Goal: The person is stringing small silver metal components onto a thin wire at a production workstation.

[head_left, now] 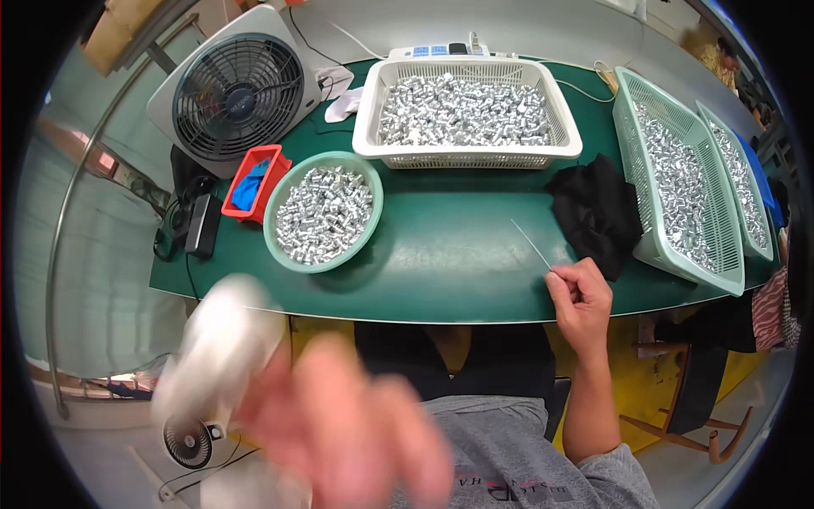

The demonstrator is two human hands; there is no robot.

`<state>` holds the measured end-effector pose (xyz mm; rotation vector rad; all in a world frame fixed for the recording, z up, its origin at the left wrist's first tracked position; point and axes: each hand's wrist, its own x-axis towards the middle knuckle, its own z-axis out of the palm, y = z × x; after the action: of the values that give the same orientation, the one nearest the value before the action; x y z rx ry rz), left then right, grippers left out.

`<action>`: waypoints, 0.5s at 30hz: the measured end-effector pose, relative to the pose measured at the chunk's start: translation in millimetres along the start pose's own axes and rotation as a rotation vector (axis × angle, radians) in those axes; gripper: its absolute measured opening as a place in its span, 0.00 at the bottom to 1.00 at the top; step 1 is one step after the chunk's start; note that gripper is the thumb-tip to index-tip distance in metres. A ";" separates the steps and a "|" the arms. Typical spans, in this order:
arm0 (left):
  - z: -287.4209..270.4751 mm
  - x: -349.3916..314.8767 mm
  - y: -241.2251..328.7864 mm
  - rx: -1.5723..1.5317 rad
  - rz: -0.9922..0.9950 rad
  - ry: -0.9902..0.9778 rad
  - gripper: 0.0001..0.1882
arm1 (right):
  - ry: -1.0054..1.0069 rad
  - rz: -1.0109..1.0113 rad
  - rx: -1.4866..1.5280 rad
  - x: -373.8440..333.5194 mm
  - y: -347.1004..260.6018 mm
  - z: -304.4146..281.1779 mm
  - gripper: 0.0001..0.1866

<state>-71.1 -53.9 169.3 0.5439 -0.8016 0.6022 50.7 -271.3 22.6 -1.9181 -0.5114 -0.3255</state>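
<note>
My right hand [583, 304] is closed in a pinch over the front edge of the green table. From its fingertips a thin straight metal rod [530, 243] points up and to the left. Close to the camera, my left hand [339, 416] is raised and smeared by motion, so I cannot make out how its fingers stand. A blurred white thing [222, 335] shows beside that hand; its kind is unclear. The nearest container to the left hand is a round light-green basket [379, 204] full of small silvery metal cylinders [326, 214].
A white basket [466, 154] of metal parts stands at the back. Green baskets [721, 276] hold more at the right, beside a black cloth [598, 212]. A red bin [275, 170] with something blue, a box fan [237, 97] and a black adapter [203, 225] occupy the left. Another person [721, 64] sits far right.
</note>
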 end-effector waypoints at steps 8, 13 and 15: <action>27.1 -14.0 42.8 0.114 0.087 -0.008 0.30 | -0.003 -0.021 -0.010 -2.5 0.9 1.1 0.02; -60.3 5.2 69.1 1.337 0.309 0.053 0.26 | -0.015 -0.032 -0.008 -2.9 -2.3 1.4 0.01; -101.4 6.3 58.5 1.670 0.021 0.281 0.14 | -0.013 -0.033 -0.008 -5.0 -0.2 1.9 0.01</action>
<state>-57.2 55.0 128.3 1.8958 0.1544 1.2802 46.2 -270.5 19.8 -1.9221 -0.5514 -0.3365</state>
